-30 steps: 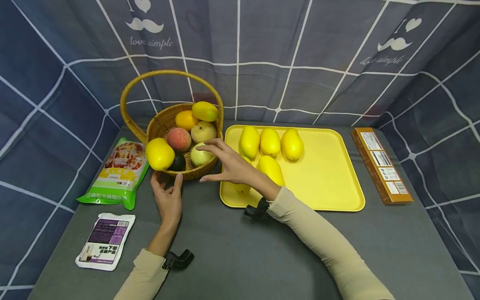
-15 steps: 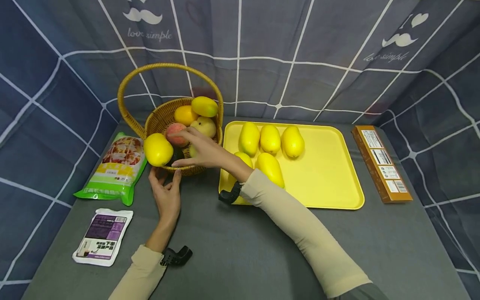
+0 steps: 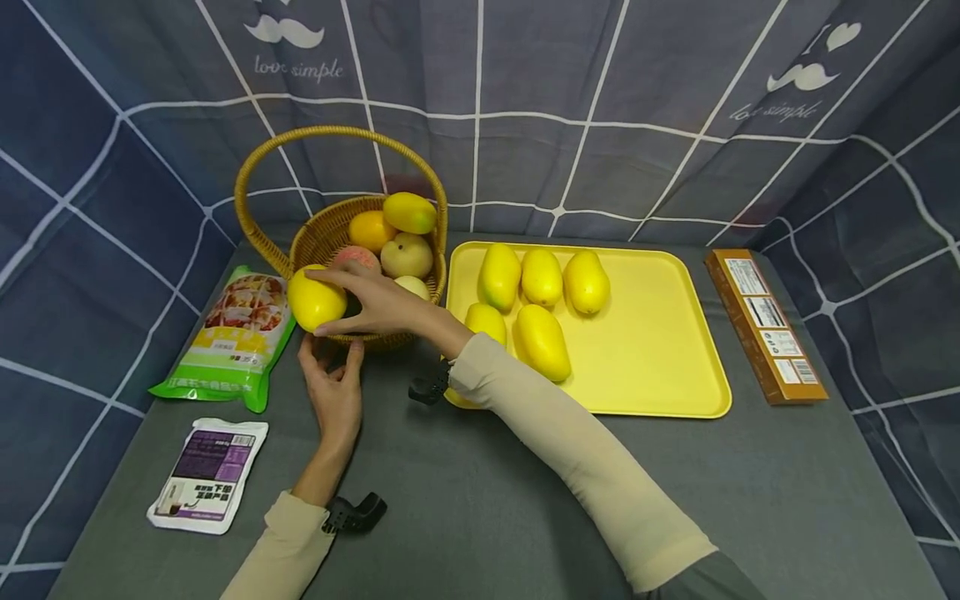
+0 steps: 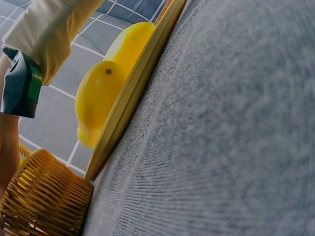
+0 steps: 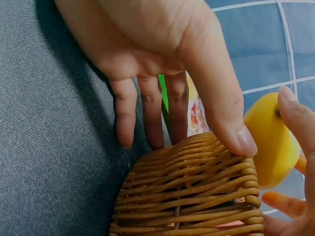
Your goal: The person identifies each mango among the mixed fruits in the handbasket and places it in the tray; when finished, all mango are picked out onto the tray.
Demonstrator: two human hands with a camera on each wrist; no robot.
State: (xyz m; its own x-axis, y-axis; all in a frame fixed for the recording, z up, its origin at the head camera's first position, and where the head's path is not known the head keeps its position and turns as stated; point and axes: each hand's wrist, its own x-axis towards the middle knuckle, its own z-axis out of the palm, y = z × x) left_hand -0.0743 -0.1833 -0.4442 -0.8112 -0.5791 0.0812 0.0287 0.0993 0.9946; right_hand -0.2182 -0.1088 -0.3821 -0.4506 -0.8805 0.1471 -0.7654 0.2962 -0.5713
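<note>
A wicker basket [image 3: 315,237] with a tall arched handle stands at the back left. My right hand [image 3: 382,300] reaches over its front rim and grips a yellow mango [image 3: 313,300] at the left side, thumb below and fingers above. In the right wrist view the thumb lies against the mango [image 5: 270,142] near its stem spot. My left hand [image 3: 335,400] touches the basket's front from outside, its thumb at the rim and its fingers extended along the wicker wall [image 5: 192,182]. A peach [image 3: 356,257] and a dark fruit in the basket are partly hidden by my right hand.
Beside the basket lies a yellow tray [image 3: 637,350] with several mangoes [image 3: 542,342]. A green food bag [image 3: 232,342] and a white-purple pouch [image 3: 208,475] are at left, a brown box [image 3: 765,329] at right. Other fruit, including a pear [image 3: 407,255], sits in the basket.
My right hand has moved left from the pale green fruit, across the basket, and now grips the mango at the left rim. My left hand stays at the basket's front.
</note>
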